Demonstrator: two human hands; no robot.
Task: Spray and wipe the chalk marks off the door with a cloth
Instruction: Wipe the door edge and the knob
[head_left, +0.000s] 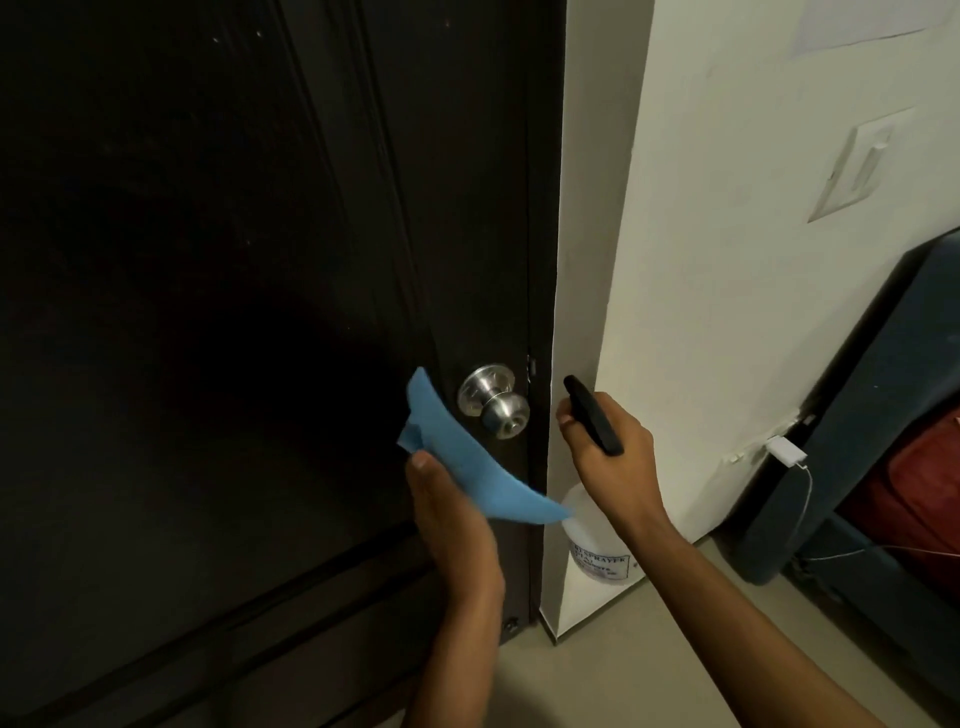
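the dark door (234, 312) stood shut, its silver knob (493, 401) at the right edge. no chalk marks could be made out on the panel in this light (a few pale specks near the top were too small to judge). the left hand (452, 525) held a blue cloth (467, 457), pinched under the thumb, just left of the knob and close to the door face. the cloth looked light and limp and would probably wipe better bunched into a pad. the right hand (613, 457) was wrapped round the black head of a spray bottle (592, 415), its pale body hanging below beside the door frame (576, 260). the plastic seemed rigid and possibly slick when wet; the neck appeared the soundest grip.
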